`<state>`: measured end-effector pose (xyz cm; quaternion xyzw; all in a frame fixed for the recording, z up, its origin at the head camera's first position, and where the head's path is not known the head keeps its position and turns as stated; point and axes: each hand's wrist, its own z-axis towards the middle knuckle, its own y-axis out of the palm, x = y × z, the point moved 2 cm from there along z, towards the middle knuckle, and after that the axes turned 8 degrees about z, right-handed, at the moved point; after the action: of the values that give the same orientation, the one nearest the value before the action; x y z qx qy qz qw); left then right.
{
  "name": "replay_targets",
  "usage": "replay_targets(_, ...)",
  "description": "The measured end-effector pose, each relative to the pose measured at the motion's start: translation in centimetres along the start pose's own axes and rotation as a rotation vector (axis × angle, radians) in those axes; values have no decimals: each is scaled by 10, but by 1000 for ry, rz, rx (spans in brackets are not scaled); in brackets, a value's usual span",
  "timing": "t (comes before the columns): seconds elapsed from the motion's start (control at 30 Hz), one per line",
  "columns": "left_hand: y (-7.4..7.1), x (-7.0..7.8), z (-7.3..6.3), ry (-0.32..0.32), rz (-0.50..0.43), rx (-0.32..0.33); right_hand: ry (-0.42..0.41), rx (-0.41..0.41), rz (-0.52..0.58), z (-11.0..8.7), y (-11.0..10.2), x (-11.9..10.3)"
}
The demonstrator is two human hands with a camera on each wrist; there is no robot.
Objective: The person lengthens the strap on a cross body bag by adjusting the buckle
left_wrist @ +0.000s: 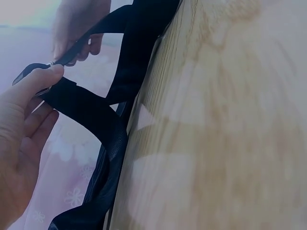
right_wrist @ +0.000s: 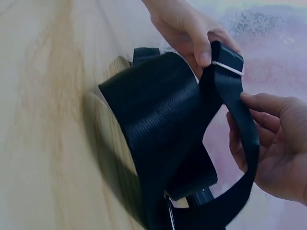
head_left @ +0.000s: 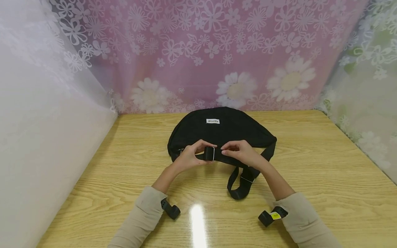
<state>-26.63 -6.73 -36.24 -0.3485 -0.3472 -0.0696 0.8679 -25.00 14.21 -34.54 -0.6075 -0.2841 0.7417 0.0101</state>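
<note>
A black waist bag (head_left: 229,132) with a small white label (head_left: 213,121) lies on the table. My left hand (head_left: 187,157) pinches its black strap at a silver metal slider (head_left: 213,154), where the webbing folds over; the right wrist view shows this slider (right_wrist: 228,68) close up. Just to the right, my right hand (head_left: 243,151) pinches the webbing (right_wrist: 249,129) between thumb and fingers. Below that hand, a loop of strap (head_left: 238,194) hangs down beside a second metal slider (head_left: 247,179).
The wood-grain table (head_left: 124,193) extends around the bag. A pink floral curtain (head_left: 198,62) hangs behind it, with pale sheeting (head_left: 46,113) on the left and a flowered sheet (head_left: 369,103) on the right. Black camera mounts (head_left: 170,209) are worn at both wrists.
</note>
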Motion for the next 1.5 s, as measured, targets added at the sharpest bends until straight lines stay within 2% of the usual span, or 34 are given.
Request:
replay_targets(0.1,-2,0,-1,3,7,5,19,-27,-30,-4,-3,-9)
replay_targets(0.27,-4,0,-2,-5,-19,7,37,-46,-39,-6,-8,-7)
replay_targets(0.67,-4,-1,0,3,-28,-6,-2,-7,-19,-5,-1,-12)
replay_targets(0.73,-4,0,0,2,-28,-8,-17,-15,-14,-4,-1,-10)
replay_targets(0.97,-3,-2,-1,19,-49,1,6,-23,11,3,-8,25)
replay_targets(1.03,-3,-2,-2,24,-51,2,4,-21,13,3,-10,29)
replay_targets(1.5,1,-1,1,49,-45,3,-68,4,41,6,-2,27)
